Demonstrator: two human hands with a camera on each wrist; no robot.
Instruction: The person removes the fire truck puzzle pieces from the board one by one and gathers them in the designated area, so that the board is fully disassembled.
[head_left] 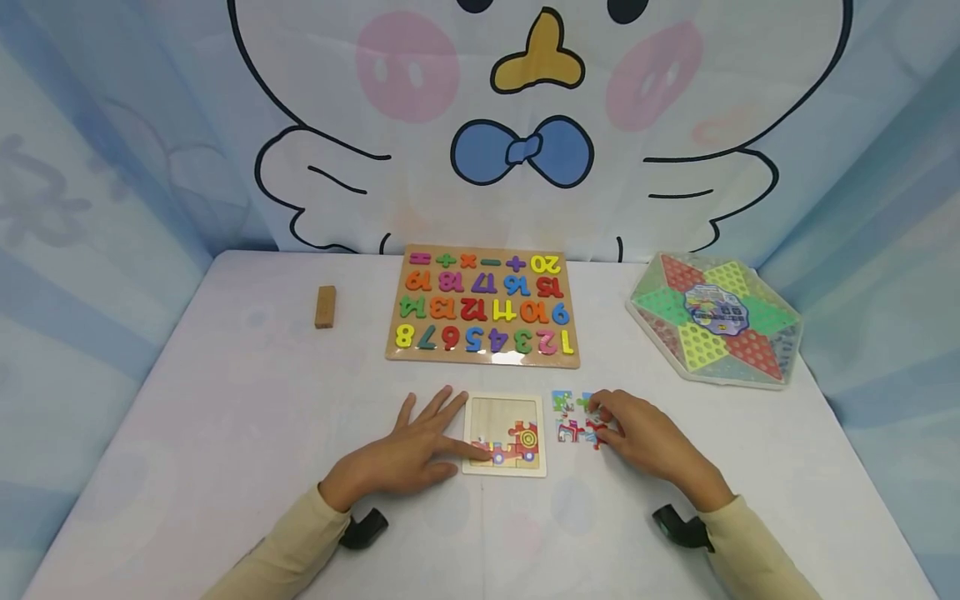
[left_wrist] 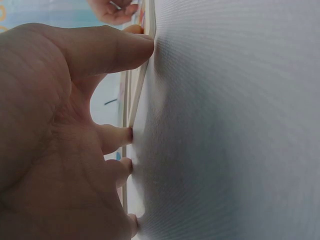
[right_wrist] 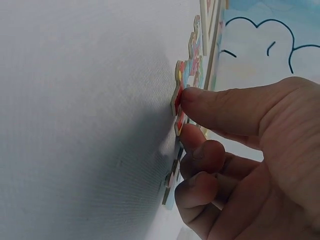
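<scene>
A small wooden puzzle tray [head_left: 504, 407] holds several fitted jigsaw pieces [head_left: 527, 437] along its bottom and right side. My left hand [head_left: 408, 454] lies spread at the tray's left side. Its index finger reaches over the fitted pieces, and the thumb is near the tray's lower left edge. Right of the tray is a cluster of loose jigsaw pieces [head_left: 562, 402]. Over the right side of this cluster, my right hand [head_left: 637, 429] has curled fingers. In the right wrist view, its thumb and index finger pinch at a red jigsaw piece [right_wrist: 176, 97], low at the tabletop.
Behind the tray lies a wooden number board [head_left: 483, 353] with coloured numerals. A hexagonal boxed board game [head_left: 712, 310] sits at the right, and a small wooden block [head_left: 326, 307] at the left. The white-covered table [head_left: 225, 433] ends at a printed curtain [head_left: 525, 217].
</scene>
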